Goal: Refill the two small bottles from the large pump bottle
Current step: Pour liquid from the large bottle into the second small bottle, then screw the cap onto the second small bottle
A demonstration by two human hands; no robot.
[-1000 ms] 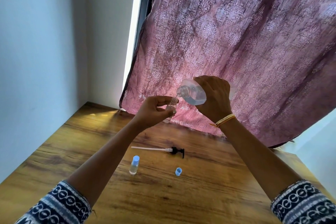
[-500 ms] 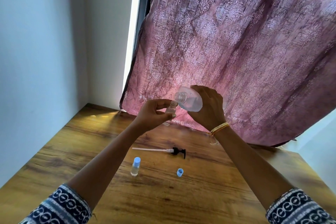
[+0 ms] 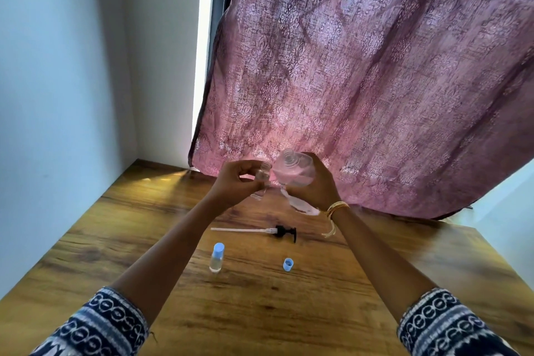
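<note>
My left hand [image 3: 231, 182] grips an uncapped small clear bottle [image 3: 261, 182] above the wooden table [image 3: 375, 283]. Just to its right, my right hand [image 3: 318, 188] holds the large clear bottle [image 3: 293, 169] with its pump removed, its open neck pointing up and toward the small bottle's mouth. The two mouths are close together. A second small bottle [image 3: 216, 257] with a blue cap stands on the table below. A loose blue cap [image 3: 288, 264] lies to its right. The black pump head with its long white tube [image 3: 260, 230] lies flat behind them.
A pink patterned curtain [image 3: 361, 81] hangs over the table's far edge, right behind my hands. A pale wall [image 3: 57, 95] runs along the left side. Patterned sleeves cover both forearms at the bottom of the view.
Both hands came down toward the table. The large bottle, tipped down over the small bottle before, is now turned back with its neck pointing up.
</note>
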